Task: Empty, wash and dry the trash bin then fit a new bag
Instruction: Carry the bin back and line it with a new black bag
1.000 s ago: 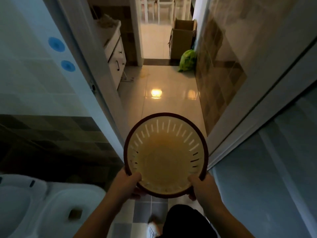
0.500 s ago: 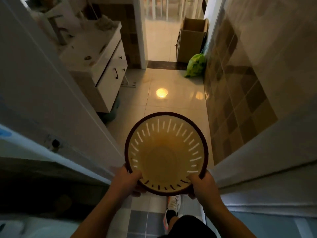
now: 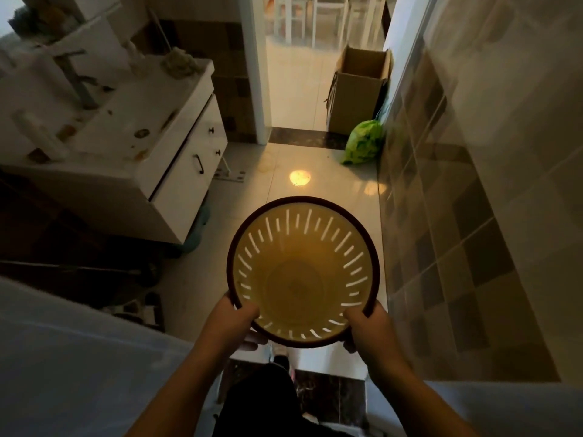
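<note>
I look straight down into a round yellow trash bin (image 3: 296, 279) with a dark brown rim and slotted walls. Nothing lies inside it and no bag lines it. My left hand (image 3: 233, 323) grips the near left of the rim, thumb inside the bin. My right hand (image 3: 369, 329) grips the near right of the rim the same way. The bin hangs upright above the glossy floor tiles, in front of my legs. A tied green bag (image 3: 362, 141) lies on the floor by the right wall, farther ahead.
A white vanity cabinet (image 3: 176, 171) with a cluttered sink top stands at the left. An open cardboard box (image 3: 356, 89) sits by the far doorway. A tiled wall (image 3: 457, 231) runs along the right. A pale door panel (image 3: 63, 357) fills the lower left.
I have walked forward through the doorway with the bin held the same way. The toilet has dropped out of view, and the vanity, box and green bag are closer.
</note>
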